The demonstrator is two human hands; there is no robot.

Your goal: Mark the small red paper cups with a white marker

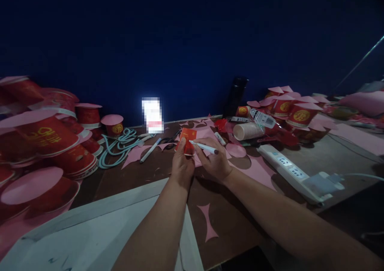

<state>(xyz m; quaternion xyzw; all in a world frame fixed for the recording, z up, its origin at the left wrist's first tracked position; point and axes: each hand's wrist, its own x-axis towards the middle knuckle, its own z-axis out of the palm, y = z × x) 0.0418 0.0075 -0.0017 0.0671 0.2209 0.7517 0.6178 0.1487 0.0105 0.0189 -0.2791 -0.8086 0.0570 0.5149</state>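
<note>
My left hand (182,163) is closed around a small red paper cup (189,134) near the middle of the table. My right hand (214,159) grips a white marker pen (205,147), its tip at or very near the cup's side; I cannot tell whether they touch. Pink paper (264,171) with round cutouts lies under and beside my hands. To the left of the cup rests another white marker (150,151). A pink paper disc (236,150) is just right of my right hand.
Red paper cups topped with pink discs crowd the left (39,133) and the right (301,115). A coiled pale-blue cable (117,153) and a lit phone (153,115) stand at the back left. On the right are stacked paper cups (249,131), a dark bottle (236,97) and a power strip (288,173).
</note>
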